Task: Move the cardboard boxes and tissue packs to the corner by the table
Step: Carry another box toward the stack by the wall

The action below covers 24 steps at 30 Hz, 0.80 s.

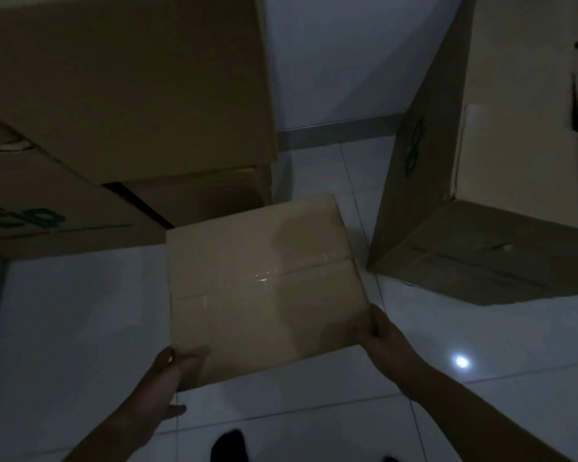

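A small taped cardboard box (264, 281) is in the middle of the dim head view, above the white tiled floor. My left hand (167, 381) grips its near left corner, thumb on the top face. My right hand (381, 335) holds its near right corner, fingers curled against the side. A stack of large cardboard boxes (121, 88) fills the upper left, close behind the small box. Another large cardboard box (501, 181) stands tilted at the right. I see no tissue packs.
White tiled floor (314, 411) runs around the boxes, with a bright light spot (461, 362) on it. A pale wall with a grey skirting (334, 128) shows between the two box groups. A dark foot (229, 445) is at the bottom edge.
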Each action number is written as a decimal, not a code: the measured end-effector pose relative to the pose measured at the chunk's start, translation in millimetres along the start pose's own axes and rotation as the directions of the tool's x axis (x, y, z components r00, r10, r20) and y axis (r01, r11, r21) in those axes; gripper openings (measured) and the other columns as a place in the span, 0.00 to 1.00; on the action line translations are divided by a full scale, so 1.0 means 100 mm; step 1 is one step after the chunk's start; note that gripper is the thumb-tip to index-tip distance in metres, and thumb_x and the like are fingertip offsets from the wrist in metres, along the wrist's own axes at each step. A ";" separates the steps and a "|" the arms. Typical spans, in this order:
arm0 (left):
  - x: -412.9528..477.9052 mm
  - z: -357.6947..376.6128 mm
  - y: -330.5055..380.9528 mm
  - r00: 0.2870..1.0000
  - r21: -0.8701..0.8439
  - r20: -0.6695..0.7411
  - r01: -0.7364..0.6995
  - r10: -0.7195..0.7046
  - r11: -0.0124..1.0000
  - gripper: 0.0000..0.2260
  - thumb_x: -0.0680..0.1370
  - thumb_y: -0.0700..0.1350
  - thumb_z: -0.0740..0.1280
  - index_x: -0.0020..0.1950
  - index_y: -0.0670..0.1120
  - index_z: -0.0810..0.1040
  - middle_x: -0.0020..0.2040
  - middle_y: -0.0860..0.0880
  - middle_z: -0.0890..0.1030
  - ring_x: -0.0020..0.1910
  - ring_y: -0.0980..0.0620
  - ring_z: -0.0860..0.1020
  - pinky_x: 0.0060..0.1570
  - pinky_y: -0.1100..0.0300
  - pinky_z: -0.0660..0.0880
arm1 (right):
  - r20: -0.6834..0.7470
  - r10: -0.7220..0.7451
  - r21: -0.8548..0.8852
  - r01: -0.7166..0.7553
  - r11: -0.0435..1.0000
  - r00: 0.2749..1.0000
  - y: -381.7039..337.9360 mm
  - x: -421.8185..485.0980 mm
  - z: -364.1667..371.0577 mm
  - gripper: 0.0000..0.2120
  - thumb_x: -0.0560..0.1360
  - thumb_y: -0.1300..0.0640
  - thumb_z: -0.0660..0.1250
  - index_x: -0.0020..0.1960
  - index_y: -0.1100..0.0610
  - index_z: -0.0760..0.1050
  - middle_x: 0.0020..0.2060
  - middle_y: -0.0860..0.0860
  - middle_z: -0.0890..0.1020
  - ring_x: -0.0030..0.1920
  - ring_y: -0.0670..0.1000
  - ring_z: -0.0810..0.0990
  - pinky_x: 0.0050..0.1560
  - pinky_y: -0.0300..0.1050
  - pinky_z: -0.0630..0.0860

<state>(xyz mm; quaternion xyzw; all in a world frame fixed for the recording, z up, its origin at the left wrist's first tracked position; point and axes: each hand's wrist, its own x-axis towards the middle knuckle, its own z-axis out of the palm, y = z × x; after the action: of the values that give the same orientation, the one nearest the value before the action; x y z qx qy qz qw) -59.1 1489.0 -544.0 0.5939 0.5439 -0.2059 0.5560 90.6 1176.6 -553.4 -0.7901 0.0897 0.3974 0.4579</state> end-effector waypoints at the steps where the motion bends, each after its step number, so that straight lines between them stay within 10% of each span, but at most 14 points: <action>1: -0.06 -0.03 0.04 1.000 -0.033 -0.015 -0.010 0.010 0.999 0.38 0.61 0.60 0.75 0.69 0.57 0.67 0.64 0.55 0.76 0.61 0.51 0.75 0.46 0.50 0.78 | -0.036 -0.053 -0.011 0.053 0.999 0.998 -0.03 -0.05 -0.03 0.23 0.78 0.62 0.64 0.71 0.52 0.66 0.58 0.47 0.76 0.49 0.39 0.75 0.44 0.29 0.71; 7: -0.61 -0.27 0.31 0.992 -0.133 -0.089 -0.101 0.090 0.986 0.20 0.75 0.44 0.70 0.65 0.55 0.72 0.64 0.54 0.77 0.62 0.49 0.75 0.54 0.43 0.76 | -0.143 -0.160 0.065 0.170 0.983 0.977 -0.29 -0.45 -0.14 0.22 0.78 0.57 0.66 0.70 0.48 0.67 0.59 0.44 0.77 0.54 0.38 0.76 0.44 0.31 0.73; 24: -3.98 -0.84 1.10 0.940 -0.223 -0.232 -0.301 0.250 0.927 0.24 0.74 0.30 0.67 0.68 0.48 0.71 0.63 0.45 0.74 0.58 0.46 0.71 0.59 0.41 0.72 | -0.134 -0.324 0.139 0.341 0.930 0.937 -1.71 -3.29 -1.31 0.22 0.77 0.55 0.67 0.67 0.40 0.66 0.62 0.34 0.74 0.61 0.34 0.73 0.55 0.28 0.72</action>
<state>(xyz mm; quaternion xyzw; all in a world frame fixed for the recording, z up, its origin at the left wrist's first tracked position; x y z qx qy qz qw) -121.7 1420.7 -133.1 0.6058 0.5295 0.0066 0.5938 28.6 1095.8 -173.6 -0.7750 0.0107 0.2619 0.5750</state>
